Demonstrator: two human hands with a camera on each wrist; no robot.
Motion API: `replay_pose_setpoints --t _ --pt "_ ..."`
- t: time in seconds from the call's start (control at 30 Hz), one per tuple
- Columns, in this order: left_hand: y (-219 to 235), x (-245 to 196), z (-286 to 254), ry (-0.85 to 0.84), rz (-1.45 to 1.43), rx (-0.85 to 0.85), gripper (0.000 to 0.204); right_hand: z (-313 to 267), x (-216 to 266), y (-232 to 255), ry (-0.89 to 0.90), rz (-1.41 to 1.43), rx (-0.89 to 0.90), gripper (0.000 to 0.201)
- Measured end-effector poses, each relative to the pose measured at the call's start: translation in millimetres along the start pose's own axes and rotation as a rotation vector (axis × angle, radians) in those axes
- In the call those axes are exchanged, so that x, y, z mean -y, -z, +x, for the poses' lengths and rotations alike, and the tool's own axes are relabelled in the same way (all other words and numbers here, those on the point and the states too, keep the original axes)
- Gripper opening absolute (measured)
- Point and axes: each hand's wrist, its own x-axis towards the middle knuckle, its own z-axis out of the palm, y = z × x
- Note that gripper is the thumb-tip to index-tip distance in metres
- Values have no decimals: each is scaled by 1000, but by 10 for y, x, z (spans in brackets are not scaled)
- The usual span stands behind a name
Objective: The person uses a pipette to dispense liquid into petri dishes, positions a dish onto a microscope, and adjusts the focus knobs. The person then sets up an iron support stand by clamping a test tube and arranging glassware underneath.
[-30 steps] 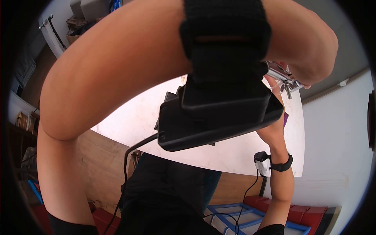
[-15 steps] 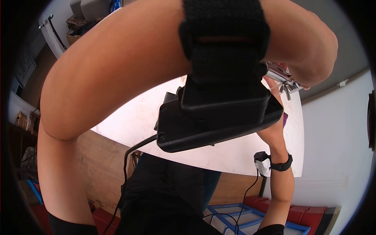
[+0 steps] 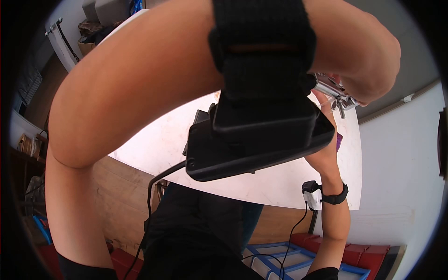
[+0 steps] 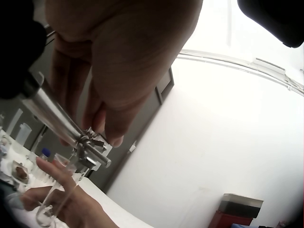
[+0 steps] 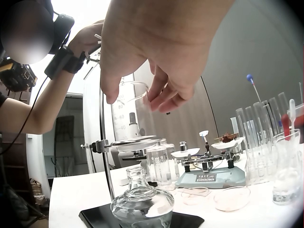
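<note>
In the head view, my left hand (image 3: 373,65) reaches across the top right, its fingers bent down at a metal clamp (image 4: 59,116). The left wrist view shows thumb and fingertips at the clamp's screw end. Below it is my right hand (image 4: 78,206). In the right wrist view, the right hand (image 5: 161,52) has thumb and fingers about the round rim of a clear vessel (image 5: 137,83), above the metal ring (image 5: 137,144) of an upright stand (image 5: 107,173). Beneath the ring stands a squat glass bottle (image 5: 142,206) with a narrow neck. In the head view, the left forearm hides most of the work.
Beside the stand, a pale green balance (image 5: 209,178) carries two pans. Shallow glass dishes (image 5: 232,198) lie before it. Several test tubes (image 5: 256,142) and a glass flask (image 5: 286,178) stand to the right. The white table (image 3: 275,186) ends at a wall.
The left forearm and its wrist camera have shifted very slightly left in the head view. Both hands otherwise keep their places.
</note>
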Motion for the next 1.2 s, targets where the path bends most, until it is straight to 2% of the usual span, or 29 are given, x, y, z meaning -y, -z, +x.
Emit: replay_pose_setpoints --t 0.2,0.27,0.33,0.37,0.43,0.47,0.53,0.57,0.63,0.73,0.77,0.87,0.9,0.93,1.2 --pt "40 10 -39 -133 80 -89 13 10 -47 -11 29 -4 4 57" --pt "73 -39 95 -157 98 -101 13 5 -69 15 35 -4 -2 58" --pt "193 -93 203 163 -143 93 12 -4 -104 9 90 -60 2 59" --pt "181 -107 150 161 -142 92 12 -5 -102 3 92 -61 0 59" --pt "142 -166 -35 126 -352 -207 12 -10 -107 -53 -9 40 0 60" --pt "119 -198 -22 125 -352 -207 12 -15 -108 -64 -9 40 -1 60" --pt "143 -320 83 376 -204 -111 13 -19 -107 -66 8 48 -12 63" --pt "184 -310 105 373 -202 -111 13 -24 -116 -74 11 47 -15 63" --pt "281 -285 97 425 -351 70 16 -34 -149 -129 44 96 -6 65" --pt "363 -349 83 450 -279 96 17 -57 -168 -149 54 147 -39 66" --pt "327 -226 97 447 -276 97 17 -65 -175 -150 57 147 -42 66" --pt "248 -23 -67 301 -261 -111 17 -82 -216 -156 67 162 -51 67" --pt "144 -68 300 248 -257 -179 17 -82 -229 -163 77 132 -64 67" --pt "56 74 208 194 -255 -247 17 -85 -238 -172 87 101 -77 68" --pt "-176 166 -245 -231 -244 -756 19 -158 -164 -130 123 136 -156 71"
